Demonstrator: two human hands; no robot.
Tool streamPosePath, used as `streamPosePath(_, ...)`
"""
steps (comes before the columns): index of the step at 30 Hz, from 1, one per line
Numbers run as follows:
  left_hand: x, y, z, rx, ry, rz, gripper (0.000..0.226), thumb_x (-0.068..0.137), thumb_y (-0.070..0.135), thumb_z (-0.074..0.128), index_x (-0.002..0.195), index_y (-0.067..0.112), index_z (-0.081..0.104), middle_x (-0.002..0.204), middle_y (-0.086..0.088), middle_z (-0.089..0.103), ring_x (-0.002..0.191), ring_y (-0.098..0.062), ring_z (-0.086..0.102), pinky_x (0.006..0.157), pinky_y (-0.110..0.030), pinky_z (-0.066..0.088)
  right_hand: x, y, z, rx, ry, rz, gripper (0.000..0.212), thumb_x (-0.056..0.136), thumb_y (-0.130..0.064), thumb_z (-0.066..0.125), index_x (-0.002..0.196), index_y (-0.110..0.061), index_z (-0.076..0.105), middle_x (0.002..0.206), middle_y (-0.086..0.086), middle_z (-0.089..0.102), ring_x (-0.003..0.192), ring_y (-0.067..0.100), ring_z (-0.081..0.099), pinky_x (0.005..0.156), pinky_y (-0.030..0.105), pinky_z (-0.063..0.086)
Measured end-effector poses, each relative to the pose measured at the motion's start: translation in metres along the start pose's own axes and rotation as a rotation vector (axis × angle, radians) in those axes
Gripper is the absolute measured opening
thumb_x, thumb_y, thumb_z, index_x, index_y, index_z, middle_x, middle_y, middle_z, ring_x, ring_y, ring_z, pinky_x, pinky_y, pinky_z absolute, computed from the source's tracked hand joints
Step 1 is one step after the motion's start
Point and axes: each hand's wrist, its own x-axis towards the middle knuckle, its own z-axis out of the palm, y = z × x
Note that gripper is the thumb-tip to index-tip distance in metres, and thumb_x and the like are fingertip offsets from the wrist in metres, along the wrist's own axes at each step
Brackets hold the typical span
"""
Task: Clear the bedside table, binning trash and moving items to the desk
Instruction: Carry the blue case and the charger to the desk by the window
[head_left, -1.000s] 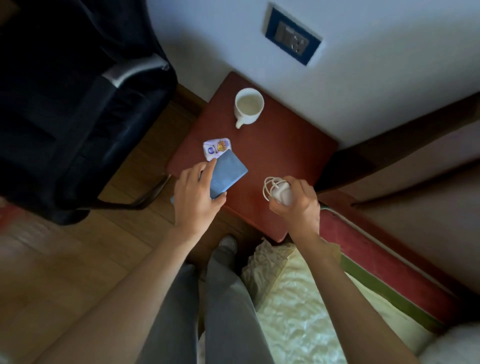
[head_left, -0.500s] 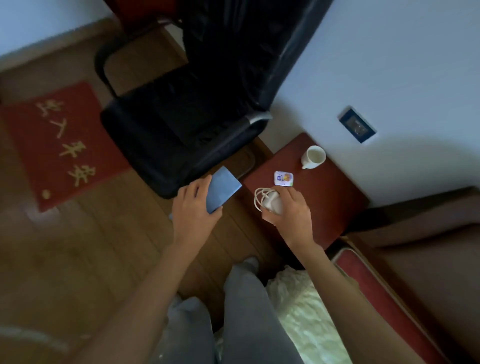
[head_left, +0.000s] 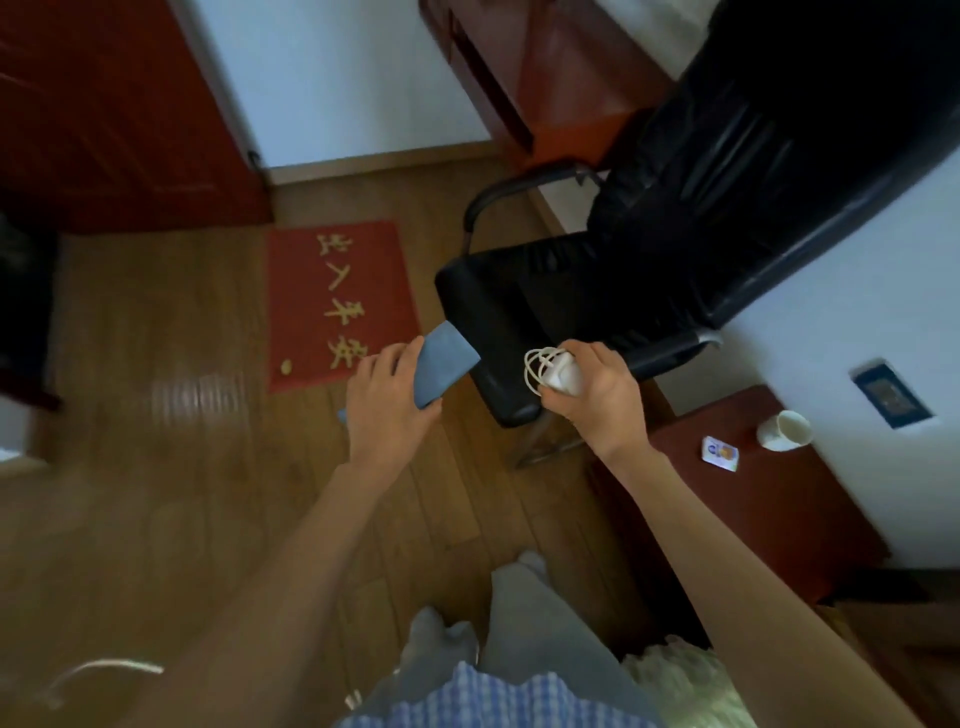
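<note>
My left hand (head_left: 387, 410) grips a flat blue notebook (head_left: 441, 361) above the wooden floor. A white charger with its coiled cable (head_left: 553, 370) sits in my right hand (head_left: 597, 395), held over the front edge of the black chair seat. The dark red bedside table (head_left: 769, 514) stands at the right by the wall. On it remain a white mug (head_left: 784, 430) and a small white printed packet (head_left: 719, 453). A red-brown desk (head_left: 550, 78) shows at the top, behind the chair.
A black office chair (head_left: 649, 270) stands between me and the desk. A red mat with yellow characters (head_left: 337, 301) lies on the floor. A dark red door (head_left: 104, 114) is at the top left, a blue wall socket (head_left: 891, 397) at the right, and bedding (head_left: 685, 680) at the bottom right.
I have turned left, away from the bedside table, carrying the notebook and charger off it. Both hands now hang over the floor and chair; the table has slid to the right.
</note>
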Motion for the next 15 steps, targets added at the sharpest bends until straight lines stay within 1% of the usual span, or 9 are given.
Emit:
streamPosePath(3, 0.01, -0.031, -0.021, 0.019, 0.043, -0.054, 0.067, 0.07, 0.026, 0.074, 0.13, 0.007, 0.051, 0.117, -0.014, 0.06, 0.103, -0.035, 0.057, 0.085, -0.049, 0.048, 0.029, -0.038, 0.01, -0.019, -0.006, -0.09, 0.054, 0.067, -0.026, 0.078, 0.113, -0.005, 0.061, 0.099, 0.013, 0.063, 0.089, 0.029, 0.058, 0.07, 0.036, 0.05)
streamPosePath(6, 0.023, -0.06, -0.038, 0.034, 0.104, -0.123, 0.065, 0.07, 0.035, 0.065, 0.129, 0.011, 0.051, 0.118, -0.01, 0.061, 0.103, -0.033, 0.057, 0.084, -0.048, 0.048, 0.06, -0.071, 0.021, -0.021, -0.03, -0.16, 0.054, 0.068, -0.026, 0.078, 0.115, -0.005, 0.061, 0.099, 0.014, 0.063, 0.088, 0.029, 0.058, 0.071, 0.038, 0.05)
streamPosePath(7, 0.027, -0.069, -0.044, 0.034, 0.137, -0.152, 0.065, 0.07, 0.036, 0.065, 0.129, 0.011, 0.052, 0.118, -0.01, 0.061, 0.103, -0.033, 0.057, 0.083, -0.048, 0.048, 0.072, -0.08, 0.025, -0.022, -0.042, -0.19, 0.054, 0.069, -0.026, 0.078, 0.115, -0.005, 0.06, 0.098, 0.014, 0.063, 0.089, 0.03, 0.058, 0.071, 0.038, 0.05)
streamPosePath(11, 0.05, -0.1, -0.068, 0.064, 0.216, -0.232, 0.07, 0.065, 0.027, 0.08, 0.128, 0.008, 0.054, 0.117, -0.013, 0.062, 0.101, -0.037, 0.057, 0.078, -0.048, 0.049, 0.123, -0.109, 0.047, -0.03, -0.085, -0.291, 0.053, 0.071, -0.026, 0.078, 0.116, -0.004, 0.06, 0.101, 0.015, 0.062, 0.093, 0.032, 0.058, 0.076, 0.038, 0.047)
streamPosePath(15, 0.096, -0.131, -0.079, 0.081, 0.222, -0.278, 0.075, 0.063, 0.024, 0.082, 0.13, 0.009, 0.052, 0.119, -0.013, 0.061, 0.104, -0.037, 0.055, 0.08, -0.049, 0.049, 0.185, -0.131, 0.072, -0.004, -0.088, -0.319, 0.056, 0.072, -0.028, 0.078, 0.119, -0.005, 0.059, 0.107, 0.013, 0.062, 0.098, 0.03, 0.057, 0.08, 0.036, 0.046)
